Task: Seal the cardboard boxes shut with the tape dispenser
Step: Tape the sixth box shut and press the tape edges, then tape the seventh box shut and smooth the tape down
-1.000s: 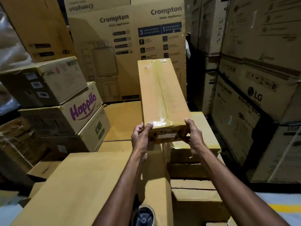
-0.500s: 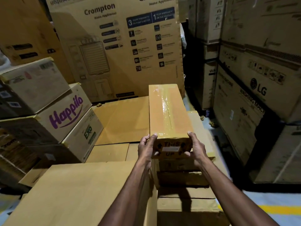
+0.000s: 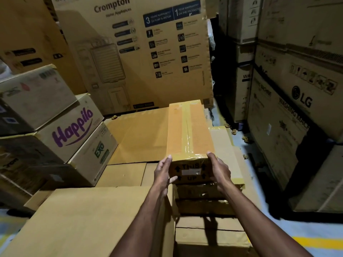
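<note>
Centre frame, my left hand [image 3: 164, 173] presses straight fingers [image 3: 168, 160] against the near end of the box [image 3: 187, 132]. My right hand [image 3: 220, 170] curls round its other corner, gripping it.

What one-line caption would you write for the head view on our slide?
Left hand and right hand steady a long taped carton marked THIS UP atop stacked cartons.

Taped box [image 3: 187, 130] lowered onto stack [image 3: 201, 192], left hand [image 3: 163, 175] — grip slackened
</note>
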A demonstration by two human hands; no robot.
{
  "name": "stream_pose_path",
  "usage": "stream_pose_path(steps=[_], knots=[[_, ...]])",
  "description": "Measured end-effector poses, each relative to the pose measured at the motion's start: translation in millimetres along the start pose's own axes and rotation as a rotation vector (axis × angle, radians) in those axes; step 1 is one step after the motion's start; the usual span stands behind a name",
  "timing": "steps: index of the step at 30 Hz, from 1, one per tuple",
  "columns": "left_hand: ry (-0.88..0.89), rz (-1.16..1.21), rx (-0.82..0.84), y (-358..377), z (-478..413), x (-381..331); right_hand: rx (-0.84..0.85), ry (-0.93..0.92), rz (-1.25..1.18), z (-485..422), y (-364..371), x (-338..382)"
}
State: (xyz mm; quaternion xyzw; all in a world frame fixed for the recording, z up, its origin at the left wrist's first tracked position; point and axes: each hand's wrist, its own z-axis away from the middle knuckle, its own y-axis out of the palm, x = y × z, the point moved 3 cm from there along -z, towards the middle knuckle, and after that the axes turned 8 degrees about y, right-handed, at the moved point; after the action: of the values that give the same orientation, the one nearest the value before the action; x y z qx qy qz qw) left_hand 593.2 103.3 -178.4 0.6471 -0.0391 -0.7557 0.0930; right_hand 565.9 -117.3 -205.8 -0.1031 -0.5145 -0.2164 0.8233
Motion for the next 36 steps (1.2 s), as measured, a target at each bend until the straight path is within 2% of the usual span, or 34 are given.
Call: stream_pose_path(steps=[7,10,14,20,27,31,36], knots=[[-0.068,-0.204,-0.097,-9,26,18,0.003,-0.122,0.292,30,-23,-7],[-0.121,-0.270,-0.113,-16,51,31,-0.077,-0.056,0.286,47,-50,-34],[-0.153,-0.307,-0.020,-24,106,39,-0.128,-0.016,0.253,85,-81,-78],[-0.119,-0.299,0.097,-51,222,53,-0.138,-0.064,0.196,191,-106,-128],[-0.173,-0.312,0.178,-103,361,113,-0.171,0.037,0.175,335,-156,-227],[-0.235,-0.332,0.238,-111,422,140,-0.210,0.072,0.130,406,-190,-255],[-0.244,-0.333,0.273,-100,478,170,-0.259,0.104,0.116,450,-238,-281]])
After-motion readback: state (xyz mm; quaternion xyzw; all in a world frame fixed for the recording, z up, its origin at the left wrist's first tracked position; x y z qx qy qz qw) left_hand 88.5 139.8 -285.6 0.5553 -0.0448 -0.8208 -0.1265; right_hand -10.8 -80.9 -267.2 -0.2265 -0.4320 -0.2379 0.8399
